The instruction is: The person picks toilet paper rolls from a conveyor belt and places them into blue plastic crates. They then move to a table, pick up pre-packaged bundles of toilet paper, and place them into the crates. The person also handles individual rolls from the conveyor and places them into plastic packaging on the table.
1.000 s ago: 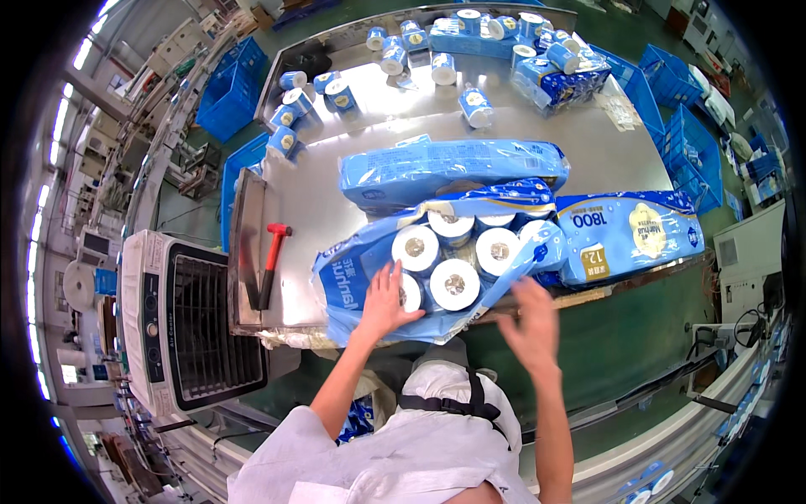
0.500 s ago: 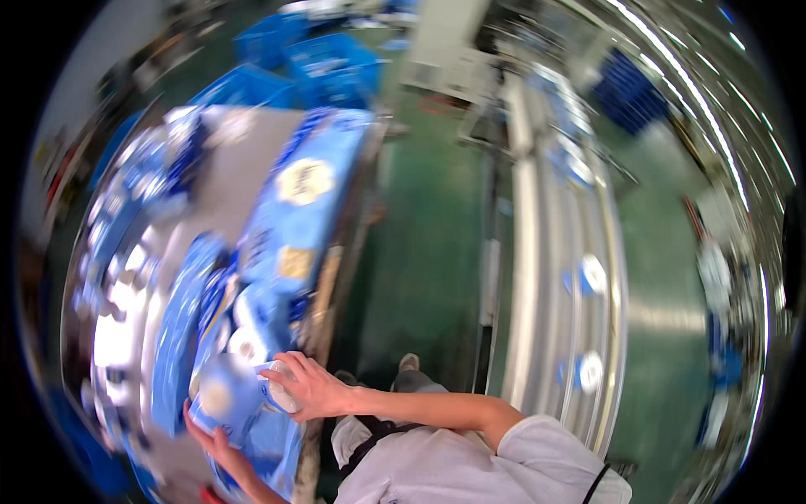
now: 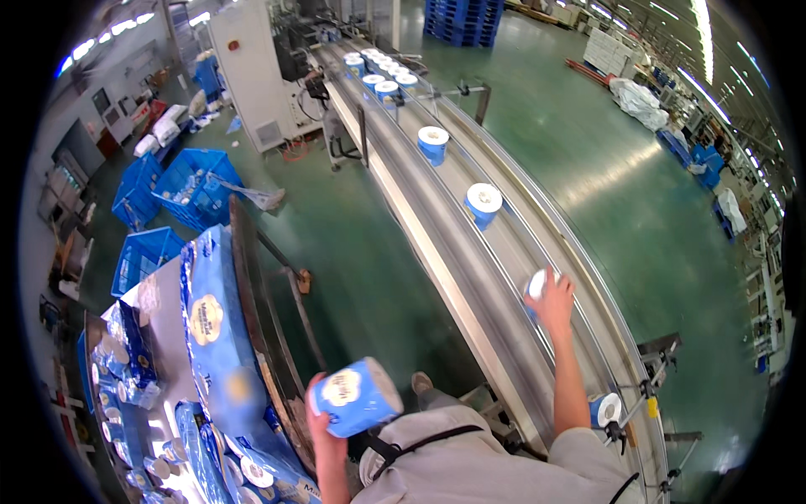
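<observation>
head view: roll [image 3: 537,284] half-hidden by right hand [image 3: 556,296]

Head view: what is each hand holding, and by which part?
Left hand grips a blue-wrapped toilet paper roll from beneath. Right hand clasps another blue-wrapped roll by its side on the steel conveyor.

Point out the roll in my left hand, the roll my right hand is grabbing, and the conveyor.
Left-hand roll [image 3: 357,397], head view, blue wrapper side.
Right-hand roll [image 3: 535,286], head view, white end face.
Conveyor [image 3: 470,277], head view, bare metal side rail.
</observation>
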`<state>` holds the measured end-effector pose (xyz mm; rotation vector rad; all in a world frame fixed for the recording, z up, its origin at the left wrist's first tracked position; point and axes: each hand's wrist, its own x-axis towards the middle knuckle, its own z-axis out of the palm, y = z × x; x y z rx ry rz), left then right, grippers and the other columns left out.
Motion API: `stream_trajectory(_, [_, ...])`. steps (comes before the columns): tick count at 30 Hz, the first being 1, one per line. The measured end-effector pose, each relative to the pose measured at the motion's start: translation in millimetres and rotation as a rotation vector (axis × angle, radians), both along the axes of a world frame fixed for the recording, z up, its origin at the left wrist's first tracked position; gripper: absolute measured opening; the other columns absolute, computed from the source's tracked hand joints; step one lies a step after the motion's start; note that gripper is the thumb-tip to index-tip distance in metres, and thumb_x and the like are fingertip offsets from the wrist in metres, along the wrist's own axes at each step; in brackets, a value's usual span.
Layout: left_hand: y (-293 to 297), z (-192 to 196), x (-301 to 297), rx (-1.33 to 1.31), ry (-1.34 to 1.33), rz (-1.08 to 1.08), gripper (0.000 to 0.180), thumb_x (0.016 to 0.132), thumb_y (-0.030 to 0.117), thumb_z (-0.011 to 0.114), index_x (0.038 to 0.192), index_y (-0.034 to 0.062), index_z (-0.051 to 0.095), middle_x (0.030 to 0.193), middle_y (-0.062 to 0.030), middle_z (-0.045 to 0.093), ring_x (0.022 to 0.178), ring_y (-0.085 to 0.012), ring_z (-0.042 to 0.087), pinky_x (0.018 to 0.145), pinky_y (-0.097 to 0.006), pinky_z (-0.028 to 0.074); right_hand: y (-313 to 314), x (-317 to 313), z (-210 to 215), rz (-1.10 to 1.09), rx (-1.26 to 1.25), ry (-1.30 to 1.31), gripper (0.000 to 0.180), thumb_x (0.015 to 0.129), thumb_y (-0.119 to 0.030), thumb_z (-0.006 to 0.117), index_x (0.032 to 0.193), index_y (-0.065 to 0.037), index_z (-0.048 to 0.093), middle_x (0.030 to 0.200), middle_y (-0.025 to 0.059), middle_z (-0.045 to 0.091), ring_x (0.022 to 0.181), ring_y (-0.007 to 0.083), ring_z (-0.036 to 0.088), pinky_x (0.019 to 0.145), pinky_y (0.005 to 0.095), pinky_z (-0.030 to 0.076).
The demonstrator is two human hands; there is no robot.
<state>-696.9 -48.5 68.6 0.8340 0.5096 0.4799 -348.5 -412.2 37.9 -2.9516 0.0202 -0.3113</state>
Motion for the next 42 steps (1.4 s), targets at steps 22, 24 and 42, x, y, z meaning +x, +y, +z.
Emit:
stream_trajectory(22, [-21.4, -43.0, 16.2, 0.677, 0.27, -0.204, 0.036, 0.095, 0.026, 0.066, 0.124, 0.0067, 0.059, 0.133, -0.0114, 0.057, 0.125, -0.0304, 0.054, 0.109, -0.042, 0.043, -184.6, 115.3, -43.6, 0.092, -0.653, -0.566, 0.083, 0.078, -0.05, 0.077, 0.142, -0.003, 0.052, 0.13, 0.0216, 0.06, 0.116, 0.0427, 0.059, 0.098, 0.0515, 0.049])
stream_trajectory(24, [5.2, -55.6, -68.9, 0.907, 0.487, 0.222, 0.032, 0.09, 0.02, 0.068, 0.118, 0.0063, 0.062, 0.122, -0.0127, 0.061, 0.118, -0.0317, 0.057, 0.103, -0.041, 0.045, -217.2, 168.9, -71.6, -0.024, -1.132, -0.726, 0.084, 0.083, -0.063, 0.065, 0.146, -0.01, 0.051, 0.123, 0.0193, 0.063, 0.109, 0.0447, 0.062, 0.093, 0.0532, 0.052])
stream_trajectory(42, [-21.5, -140.1, -354.3, 0.374, 1.683, 1.122, 0.109, 0.066, 0.054, 0.084, 0.149, 0.0034, 0.036, 0.133, -0.0257, 0.047, 0.125, -0.0443, 0.048, 0.106, -0.049, 0.043, 396.1, -139.4, 14.0, 1.566, 0.142, 0.28, 0.112, 0.072, -0.069, 0.074, 0.156, -0.013, 0.025, 0.143, 0.0174, 0.042, 0.128, 0.039, 0.047, 0.103, 0.0524, 0.045])
